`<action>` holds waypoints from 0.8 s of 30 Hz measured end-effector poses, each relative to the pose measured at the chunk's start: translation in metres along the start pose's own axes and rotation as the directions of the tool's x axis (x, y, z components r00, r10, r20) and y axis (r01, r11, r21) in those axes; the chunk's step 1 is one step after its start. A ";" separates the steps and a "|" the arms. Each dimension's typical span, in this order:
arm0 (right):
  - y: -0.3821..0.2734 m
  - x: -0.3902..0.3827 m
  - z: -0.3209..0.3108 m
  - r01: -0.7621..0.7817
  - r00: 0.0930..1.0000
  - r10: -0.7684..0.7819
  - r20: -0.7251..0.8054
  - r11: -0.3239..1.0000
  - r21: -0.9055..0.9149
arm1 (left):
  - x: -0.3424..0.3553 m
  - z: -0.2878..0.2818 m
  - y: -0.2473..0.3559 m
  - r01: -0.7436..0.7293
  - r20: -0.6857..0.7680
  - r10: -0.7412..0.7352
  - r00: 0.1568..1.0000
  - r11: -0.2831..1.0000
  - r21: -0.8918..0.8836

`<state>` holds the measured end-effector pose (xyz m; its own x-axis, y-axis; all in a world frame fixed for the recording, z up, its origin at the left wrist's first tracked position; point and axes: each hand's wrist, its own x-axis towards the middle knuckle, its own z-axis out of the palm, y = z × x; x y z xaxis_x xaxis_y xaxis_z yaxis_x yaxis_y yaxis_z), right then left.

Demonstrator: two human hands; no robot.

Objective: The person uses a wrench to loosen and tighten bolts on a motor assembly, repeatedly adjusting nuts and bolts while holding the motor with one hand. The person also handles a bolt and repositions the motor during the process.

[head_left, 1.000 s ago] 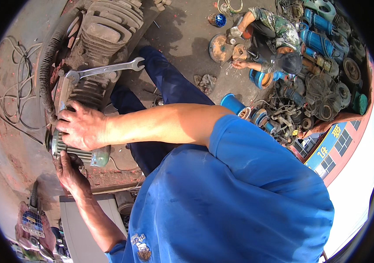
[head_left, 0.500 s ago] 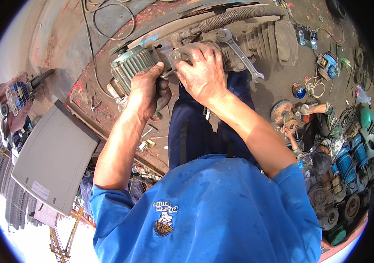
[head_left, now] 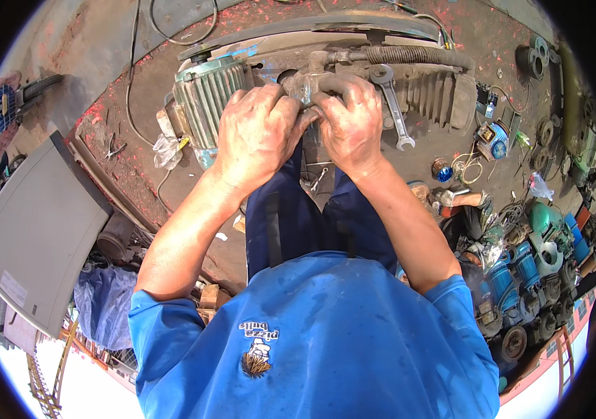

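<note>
Whether curled left hand and right hand pinch anything cannot be told; wrench is laid at their three o'clock, seemingly for reach.

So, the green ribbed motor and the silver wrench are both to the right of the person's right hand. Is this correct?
Not quite: the head view shows the green ribbed motor to the left of the right hand, not to its right. The silver wrench is indeed to the right of that hand.

Open-air repair yard: finned green motor, wrench, heaped blue motor casings.
</note>
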<state>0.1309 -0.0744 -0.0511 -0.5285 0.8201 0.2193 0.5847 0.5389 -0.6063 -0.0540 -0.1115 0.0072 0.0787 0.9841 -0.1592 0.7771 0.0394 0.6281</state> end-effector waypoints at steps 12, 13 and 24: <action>-0.009 0.012 -0.013 0.086 0.990 -0.064 0.126 0.981 -0.175 | -0.019 0.026 -0.018 0.549 0.506 -0.700 0.505 -0.192 -0.814; -0.005 0.014 -0.011 0.128 0.984 -0.106 0.141 0.979 -0.156 | -0.024 0.029 -0.022 0.558 0.452 -0.711 0.538 -0.101 -0.824; 0.007 0.023 -0.013 0.275 0.918 -0.248 0.310 0.960 -0.046 | -0.052 0.051 -0.023 0.636 0.300 -0.713 0.634 0.259 -0.727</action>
<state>0.1309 -0.0491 -0.0405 -0.8209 0.5594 0.1148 0.4443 0.7519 -0.4870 -0.0439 -0.1725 -0.0381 -0.3166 0.5436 -0.7774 -0.2029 0.7617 0.6153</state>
